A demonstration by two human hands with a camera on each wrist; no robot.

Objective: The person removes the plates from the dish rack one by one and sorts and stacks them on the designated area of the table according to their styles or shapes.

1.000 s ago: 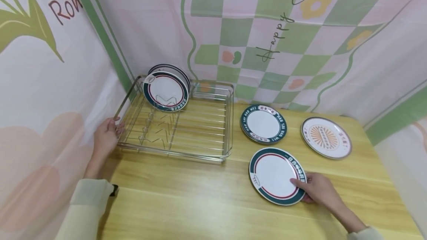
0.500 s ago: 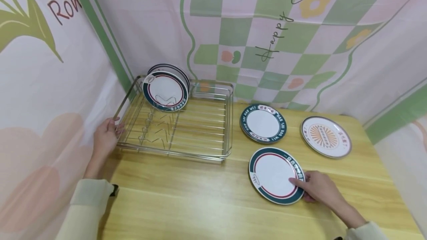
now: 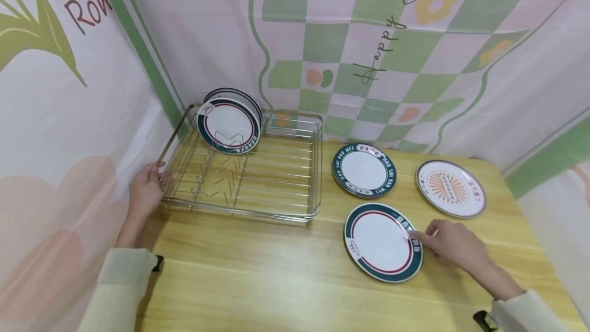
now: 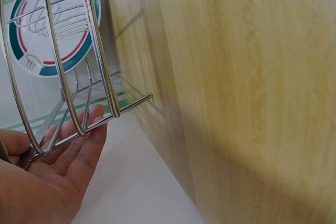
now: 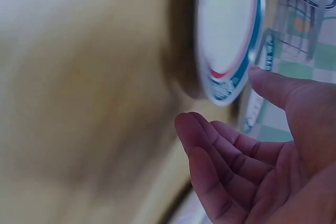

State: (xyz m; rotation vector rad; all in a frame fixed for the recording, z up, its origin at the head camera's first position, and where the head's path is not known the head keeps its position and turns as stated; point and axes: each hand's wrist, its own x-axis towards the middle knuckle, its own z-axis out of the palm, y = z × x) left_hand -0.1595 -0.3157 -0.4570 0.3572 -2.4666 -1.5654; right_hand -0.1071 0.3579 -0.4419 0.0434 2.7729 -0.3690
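My left hand (image 3: 146, 188) grips the left end of a wire dish rack (image 3: 318, 165); in the left wrist view its fingers lie behind the lower wire, with the thumb on the other side. At the front right, a white plate (image 3: 380, 244) with a green rim and red ring lies on the table. Beside that plate's right edge is my right hand (image 3: 454, 245), thumb right at the rim in the head view. From the right wrist, the loosely bent fingers (image 5: 210, 182) appear apart from the plate, holding nothing.
Several plates (image 3: 230, 126) lean upright in the rack's back left. Behind the front plate lies a green-rimmed plate (image 3: 364, 172), apparently stacked. A white plate with an orange sunburst (image 3: 450, 189) sits at the right. Printed curtains (image 3: 332, 40) border the wooden table (image 3: 239, 281).
My right hand has let go of the green-rimmed plate's edge and drawn slightly up and right. The left hand and the rack stay where they were.
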